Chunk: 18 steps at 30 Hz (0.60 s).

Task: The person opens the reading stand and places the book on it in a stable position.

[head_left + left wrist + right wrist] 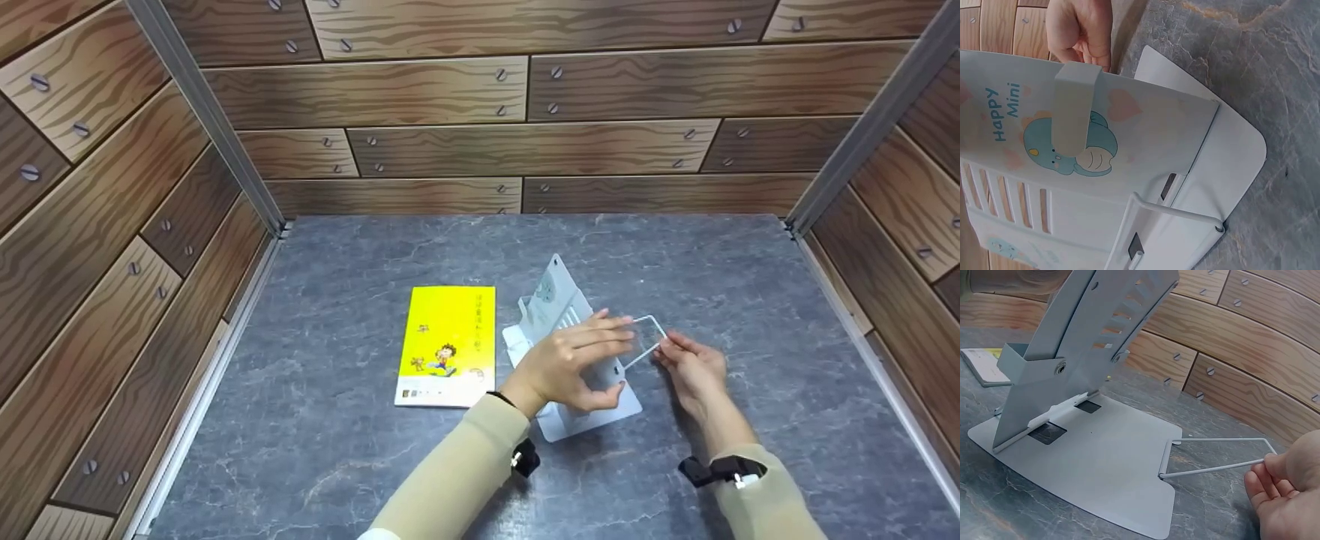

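A white metal book stand (555,300), printed with "Happy Mini" and a blue dinosaur, has its panel (1157,124) tilted up from a flat base plate (1117,455). My left hand (574,360) lies across the panel, its fingers extended past the edge and its thumb near the lower corner. At the right, my right hand (694,367) pinches the end of a thin white wire frame (1213,468) between thumb and forefinger. That wire frame is hinged to the base plate and sticks out beyond it.
A yellow book (448,337) with a cartoon child on its cover lies flat left of the stand. The grey marbled tabletop (322,442) is enclosed by wood-patterned walls (435,90) at the back and both sides.
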{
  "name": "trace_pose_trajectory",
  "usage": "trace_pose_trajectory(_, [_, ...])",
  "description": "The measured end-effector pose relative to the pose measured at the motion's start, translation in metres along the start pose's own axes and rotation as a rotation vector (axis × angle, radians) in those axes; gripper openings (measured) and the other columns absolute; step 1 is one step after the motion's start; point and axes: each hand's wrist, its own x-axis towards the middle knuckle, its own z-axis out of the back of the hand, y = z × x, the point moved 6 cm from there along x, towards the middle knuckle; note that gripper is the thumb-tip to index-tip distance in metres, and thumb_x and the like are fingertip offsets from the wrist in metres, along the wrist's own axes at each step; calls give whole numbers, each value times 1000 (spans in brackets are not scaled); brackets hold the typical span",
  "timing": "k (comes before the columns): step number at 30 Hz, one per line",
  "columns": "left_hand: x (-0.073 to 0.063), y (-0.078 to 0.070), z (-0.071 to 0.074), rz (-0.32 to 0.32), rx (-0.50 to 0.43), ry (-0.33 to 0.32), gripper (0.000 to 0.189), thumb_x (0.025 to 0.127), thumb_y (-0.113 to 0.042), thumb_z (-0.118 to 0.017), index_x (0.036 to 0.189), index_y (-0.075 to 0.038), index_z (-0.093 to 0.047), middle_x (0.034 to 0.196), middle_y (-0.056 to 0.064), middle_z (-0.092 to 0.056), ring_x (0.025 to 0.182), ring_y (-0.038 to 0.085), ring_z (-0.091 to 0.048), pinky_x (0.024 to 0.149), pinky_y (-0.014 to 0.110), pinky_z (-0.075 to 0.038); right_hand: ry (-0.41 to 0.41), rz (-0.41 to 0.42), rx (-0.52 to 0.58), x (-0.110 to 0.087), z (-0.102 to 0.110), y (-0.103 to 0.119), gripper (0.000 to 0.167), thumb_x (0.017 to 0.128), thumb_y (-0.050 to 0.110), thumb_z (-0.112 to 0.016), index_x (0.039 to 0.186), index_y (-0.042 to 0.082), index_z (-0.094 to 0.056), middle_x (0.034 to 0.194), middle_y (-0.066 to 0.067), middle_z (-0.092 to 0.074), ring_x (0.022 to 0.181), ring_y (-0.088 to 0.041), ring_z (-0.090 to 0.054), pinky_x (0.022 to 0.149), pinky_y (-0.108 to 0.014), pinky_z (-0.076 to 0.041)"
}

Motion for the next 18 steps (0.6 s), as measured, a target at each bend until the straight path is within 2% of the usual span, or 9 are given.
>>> trace_pose_trajectory(3, [-1, 2, 2, -7, -5, 6, 52, 77, -29, -86, 119, 0, -76, 132, 12, -72, 136, 27, -59, 122, 41, -37, 18, -18, 16, -3, 0, -2, 40, 103, -9, -59, 141, -14, -48, 98, -2, -69, 83, -9, -69, 86, -21, -59])
trace_pose_trajectory(8, [-4, 3, 4, -4, -2, 21, 53, 79, -30, -83, 123, 0, -75, 134, 10, -71, 143, 23, -53, 122, 40, -37, 57, -26, 43, -7, -1, -3, 29, 104, -9, -57, 133, -12, -53, 102, -4, -67, 85, -11, -69, 88, -22, -59])
trace_pose_trajectory(13, [-5, 5, 7, 1, 16, 41, 57, 76, -28, -85, 124, -1, -75, 136, 10, -70, 147, 22, -47, 123, 40, -36, 46, -11, 67, -12, 0, -6, 21, 103, -10, -58, 124, -10, -59, 101, -5, -67, 85, -12, -70, 87, -23, -59])
trace_pose_trajectory(18, [-7, 7, 12, 1, 35, 58, 61, 73, -27, -86, 127, 0, -74, 138, 12, -68, 144, 28, -51, 122, 40, -36, 15, 37, 72, -18, 0, -7, 15, 102, -11, -60, 114, -5, -66, 98, -5, -68, 83, -12, -71, 87, -23, -60])
